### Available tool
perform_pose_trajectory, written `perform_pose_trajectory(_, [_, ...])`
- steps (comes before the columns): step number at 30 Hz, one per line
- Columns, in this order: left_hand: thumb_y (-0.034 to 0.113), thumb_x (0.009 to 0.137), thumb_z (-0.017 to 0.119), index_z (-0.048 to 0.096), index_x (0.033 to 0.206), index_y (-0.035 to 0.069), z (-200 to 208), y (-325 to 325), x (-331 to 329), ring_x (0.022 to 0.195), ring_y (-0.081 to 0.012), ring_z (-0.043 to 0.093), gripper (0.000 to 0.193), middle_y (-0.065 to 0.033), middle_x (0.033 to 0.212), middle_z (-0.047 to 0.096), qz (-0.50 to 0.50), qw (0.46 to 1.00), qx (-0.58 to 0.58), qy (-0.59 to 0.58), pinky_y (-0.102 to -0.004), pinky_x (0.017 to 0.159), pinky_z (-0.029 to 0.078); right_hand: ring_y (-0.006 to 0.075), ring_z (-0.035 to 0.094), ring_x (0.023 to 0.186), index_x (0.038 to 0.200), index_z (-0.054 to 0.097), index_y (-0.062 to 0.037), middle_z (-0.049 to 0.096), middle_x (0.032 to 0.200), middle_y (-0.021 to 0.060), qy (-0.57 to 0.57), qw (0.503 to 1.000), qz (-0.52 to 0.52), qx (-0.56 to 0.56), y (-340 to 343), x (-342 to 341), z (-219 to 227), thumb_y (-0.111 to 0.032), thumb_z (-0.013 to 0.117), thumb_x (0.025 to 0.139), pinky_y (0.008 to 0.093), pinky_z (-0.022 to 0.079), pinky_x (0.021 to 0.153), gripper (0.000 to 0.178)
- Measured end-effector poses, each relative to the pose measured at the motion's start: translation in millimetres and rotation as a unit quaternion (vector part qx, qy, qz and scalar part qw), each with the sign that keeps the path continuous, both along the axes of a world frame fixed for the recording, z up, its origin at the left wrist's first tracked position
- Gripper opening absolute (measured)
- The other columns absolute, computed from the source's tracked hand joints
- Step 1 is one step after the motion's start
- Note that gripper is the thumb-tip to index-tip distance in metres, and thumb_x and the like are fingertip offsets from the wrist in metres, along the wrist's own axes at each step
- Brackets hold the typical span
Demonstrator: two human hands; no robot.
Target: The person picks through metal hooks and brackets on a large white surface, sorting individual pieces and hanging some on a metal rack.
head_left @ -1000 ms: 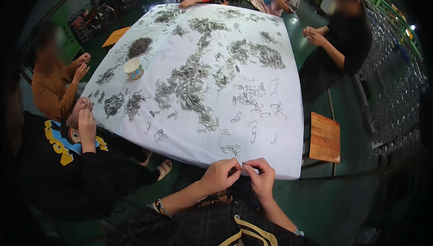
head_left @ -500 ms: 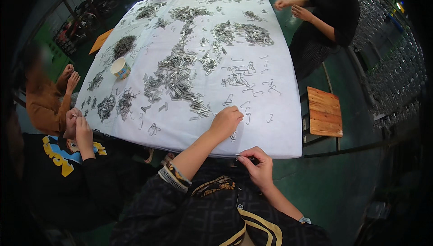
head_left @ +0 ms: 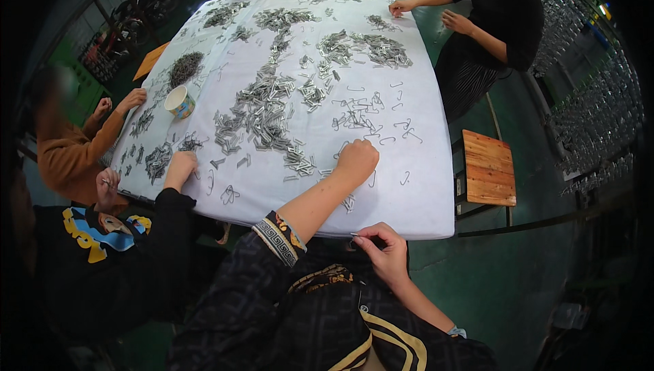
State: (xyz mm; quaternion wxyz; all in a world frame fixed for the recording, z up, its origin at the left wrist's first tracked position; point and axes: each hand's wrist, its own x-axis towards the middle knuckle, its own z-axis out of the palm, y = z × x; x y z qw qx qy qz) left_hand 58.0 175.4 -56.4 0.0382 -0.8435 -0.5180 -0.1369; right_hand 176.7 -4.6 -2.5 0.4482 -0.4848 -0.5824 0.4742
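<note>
While the right hand (head_left: 388, 255) pinches a small metallic piece (head_left: 354, 235) at the near edge of the white cloth-covered surface (head_left: 422, 214), the left hand (head_left: 359, 161) curls beside bent grey wire hooks (head_left: 360, 116), grip undeterminable; silvery metal strips (head_left: 262, 112) heaped farther left suggest much undone.

Lettering on show here: bold yellow letters (head_left: 97, 255) slant down a co-worker's black top (head_left: 136, 282), just beside a blue-and-yellow cartoon print (head_left: 116, 231). Over on the counter (head_left: 422, 211), the paper cup (head_left: 179, 103) shows colourful printing, too small to read.
</note>
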Motion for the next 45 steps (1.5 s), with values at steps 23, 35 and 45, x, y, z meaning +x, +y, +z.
perform_pose_trajectory(23, [0.0, 0.081, 0.063, 0.058, 0.086, 0.0, 61, -159, -63, 0.063, -0.0009, 0.05, 0.006, 0.0013, 0.074, 0.058, -0.012, 0.703, -0.376, -0.603, -0.0171, 0.055, 0.04, 0.0144, 0.06, 0.071, 0.084, 0.066, 0.0028, 0.064, 0.077, 0.0085, -0.022, 0.999, -0.036, 0.022, 4, -4, 1, -0.001, 0.07, 0.079, 0.0265, 0.047, 0.068, 0.007])
perform_pose_trajectory(35, [-0.002, 0.08, 0.059, 0.059, 0.09, 0.0, 58, -167, -46, 0.068, -0.0093, 0.055, 0.01, -0.0048, 0.08, 0.06, -0.062, 0.801, -0.173, -0.57, -0.024, 0.064, 0.046, 0.0169, 0.06, 0.067, 0.082, 0.067, 0.0006, 0.064, 0.074, 0.0091, -0.049, 0.996, -0.008, 0.07, 5, -4, -1, -0.001, 0.071, 0.076, 0.0274, 0.047, 0.063, 0.007])
perform_pose_trajectory(45, [-0.004, 0.079, 0.058, 0.059, 0.091, -0.001, 58, -180, -55, 0.074, -0.0175, 0.061, 0.013, -0.0101, 0.089, 0.065, -0.069, 0.842, -0.156, -0.511, -0.0279, 0.07, 0.05, 0.027, 0.056, 0.069, 0.09, 0.07, -0.0036, 0.057, 0.073, 0.0101, -0.231, 0.966, -0.042, 0.104, 58, 1, -50, -0.011, 0.069, 0.078, 0.0371, 0.044, 0.066, 0.014])
